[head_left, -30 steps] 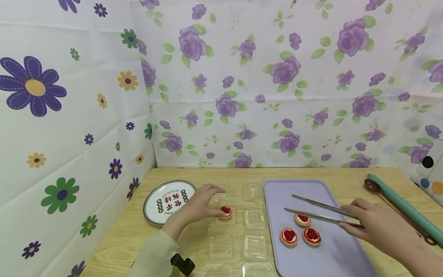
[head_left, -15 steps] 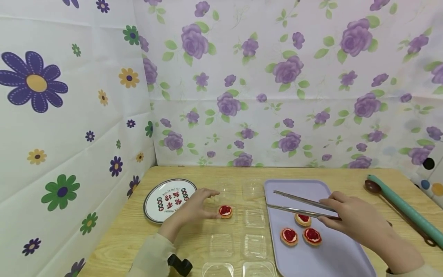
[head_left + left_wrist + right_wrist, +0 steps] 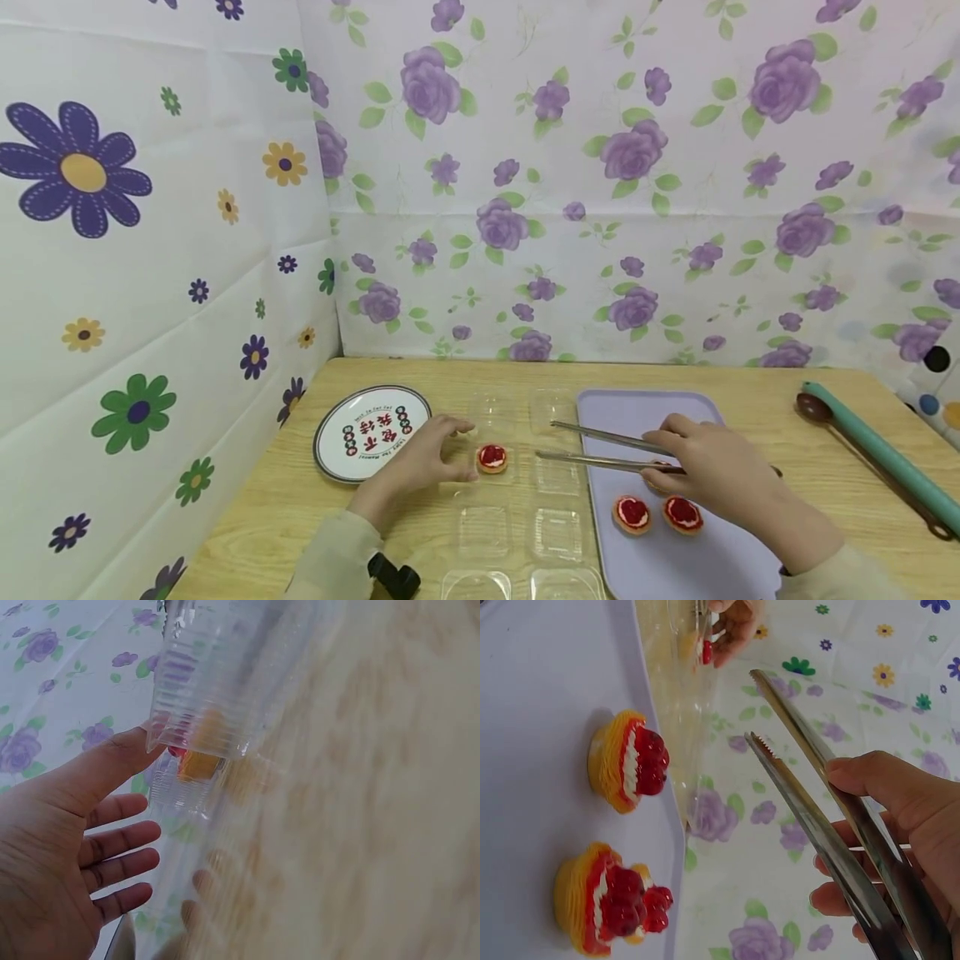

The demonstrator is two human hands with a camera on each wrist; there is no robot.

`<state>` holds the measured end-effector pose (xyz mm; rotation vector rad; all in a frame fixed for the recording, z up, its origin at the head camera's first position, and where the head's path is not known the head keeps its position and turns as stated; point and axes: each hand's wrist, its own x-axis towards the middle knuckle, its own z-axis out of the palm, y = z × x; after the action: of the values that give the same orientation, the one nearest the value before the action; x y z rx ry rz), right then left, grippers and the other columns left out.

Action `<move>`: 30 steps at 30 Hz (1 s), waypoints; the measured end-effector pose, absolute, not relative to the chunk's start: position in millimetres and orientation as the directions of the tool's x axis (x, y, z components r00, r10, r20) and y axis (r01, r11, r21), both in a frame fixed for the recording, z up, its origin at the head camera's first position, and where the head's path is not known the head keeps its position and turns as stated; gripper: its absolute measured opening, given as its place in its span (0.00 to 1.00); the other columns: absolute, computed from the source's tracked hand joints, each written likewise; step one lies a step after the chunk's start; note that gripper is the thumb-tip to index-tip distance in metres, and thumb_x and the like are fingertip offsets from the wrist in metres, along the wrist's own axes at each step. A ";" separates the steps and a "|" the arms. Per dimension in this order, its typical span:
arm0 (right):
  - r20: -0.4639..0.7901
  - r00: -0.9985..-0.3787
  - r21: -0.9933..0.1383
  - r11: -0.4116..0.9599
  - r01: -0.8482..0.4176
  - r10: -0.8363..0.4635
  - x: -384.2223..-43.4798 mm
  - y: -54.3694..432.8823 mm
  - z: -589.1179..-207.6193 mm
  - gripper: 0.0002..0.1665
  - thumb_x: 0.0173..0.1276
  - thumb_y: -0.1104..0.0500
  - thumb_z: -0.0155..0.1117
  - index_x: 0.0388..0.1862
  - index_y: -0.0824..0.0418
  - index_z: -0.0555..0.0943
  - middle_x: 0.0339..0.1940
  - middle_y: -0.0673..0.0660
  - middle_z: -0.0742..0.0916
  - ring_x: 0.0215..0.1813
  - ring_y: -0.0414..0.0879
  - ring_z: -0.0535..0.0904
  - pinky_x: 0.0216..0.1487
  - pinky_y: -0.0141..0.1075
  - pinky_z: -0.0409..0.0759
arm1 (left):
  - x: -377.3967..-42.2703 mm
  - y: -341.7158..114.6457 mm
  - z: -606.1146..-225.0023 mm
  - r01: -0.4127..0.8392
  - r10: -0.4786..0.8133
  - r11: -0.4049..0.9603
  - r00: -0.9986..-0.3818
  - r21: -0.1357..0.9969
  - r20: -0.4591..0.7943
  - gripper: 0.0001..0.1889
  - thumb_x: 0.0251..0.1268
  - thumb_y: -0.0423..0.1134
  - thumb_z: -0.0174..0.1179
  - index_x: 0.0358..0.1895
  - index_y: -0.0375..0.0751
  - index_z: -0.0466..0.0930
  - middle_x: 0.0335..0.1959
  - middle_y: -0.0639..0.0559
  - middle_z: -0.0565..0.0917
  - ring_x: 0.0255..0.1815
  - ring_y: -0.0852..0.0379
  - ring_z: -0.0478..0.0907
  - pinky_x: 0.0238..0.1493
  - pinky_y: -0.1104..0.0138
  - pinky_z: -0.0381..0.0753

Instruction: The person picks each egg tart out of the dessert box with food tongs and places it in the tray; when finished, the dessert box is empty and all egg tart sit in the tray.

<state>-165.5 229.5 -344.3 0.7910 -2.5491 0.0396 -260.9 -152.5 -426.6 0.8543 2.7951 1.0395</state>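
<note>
My right hand (image 3: 712,479) holds metal tongs (image 3: 600,434), their two arms apart and nothing between the tips. The tips reach left over the clear plastic containers (image 3: 483,533). Two tarts (image 3: 632,514) with red topping sit on the purple tray (image 3: 648,408); a third is mostly hidden by the tongs and right hand. Another tart (image 3: 492,458) lies in a container compartment left of the tips. My left hand (image 3: 420,458) is beside that tart, fingers spread and loosely bent. In the left wrist view its thumb (image 3: 112,761) is at the container's wall.
A round white plate (image 3: 333,450) with printed lettering stands behind the left hand. To the right of the tray lie a dark brown spoon (image 3: 813,408) and a long green utensil (image 3: 885,454). Patterned cloth hangs at the back and left.
The right hand has moved left with the tongs, from over the tray until the tips are above the containers. The left hand has barely moved; its thumb is now slightly away from the tart.
</note>
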 end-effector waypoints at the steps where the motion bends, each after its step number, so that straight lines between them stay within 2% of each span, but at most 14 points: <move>1: 0.448 -0.713 0.116 0.826 -0.551 -0.539 -167.0 226.9 -345.1 0.18 0.52 0.47 0.75 0.40 0.54 0.86 0.31 0.44 0.80 0.21 0.31 0.68 0.21 0.26 0.71 | -260.6 -152.8 -427.2 0.485 0.509 0.623 -0.847 0.613 0.153 0.40 0.46 0.52 0.73 0.64 0.40 0.71 0.62 0.44 0.74 0.60 0.45 0.72 0.63 0.48 0.72; 16: 0.427 -0.641 0.206 0.758 -0.618 -0.638 -185.3 193.9 -353.8 0.20 0.51 0.45 0.74 0.38 0.55 0.86 0.28 0.46 0.79 0.20 0.36 0.68 0.24 0.30 0.73 | -256.4 -150.0 -429.8 0.493 0.510 0.645 -0.847 0.584 0.152 0.40 0.48 0.55 0.72 0.64 0.39 0.72 0.62 0.41 0.73 0.64 0.44 0.68 0.67 0.48 0.69; 21: 0.398 -0.654 0.183 0.754 -0.631 -0.644 -190.2 185.0 -353.4 0.19 0.54 0.44 0.72 0.39 0.55 0.86 0.29 0.46 0.79 0.21 0.36 0.69 0.25 0.31 0.74 | -255.5 -149.1 -429.5 0.492 0.507 0.653 -0.848 0.576 0.150 0.39 0.48 0.54 0.72 0.64 0.40 0.72 0.62 0.42 0.73 0.64 0.44 0.69 0.67 0.49 0.69; 30: 0.312 -0.700 0.145 0.760 -0.633 -0.642 -198.7 166.7 -354.8 0.16 0.58 0.45 0.69 0.39 0.54 0.85 0.26 0.45 0.76 0.20 0.35 0.64 0.22 0.31 0.69 | -255.4 -149.3 -429.7 0.492 0.502 0.661 -0.851 0.567 0.154 0.39 0.47 0.55 0.72 0.63 0.40 0.72 0.61 0.43 0.74 0.62 0.45 0.70 0.66 0.49 0.70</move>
<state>-198.7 166.7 -354.8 0.9808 -2.6135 -0.0375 -255.4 -149.3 -429.7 0.8523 2.8487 0.9653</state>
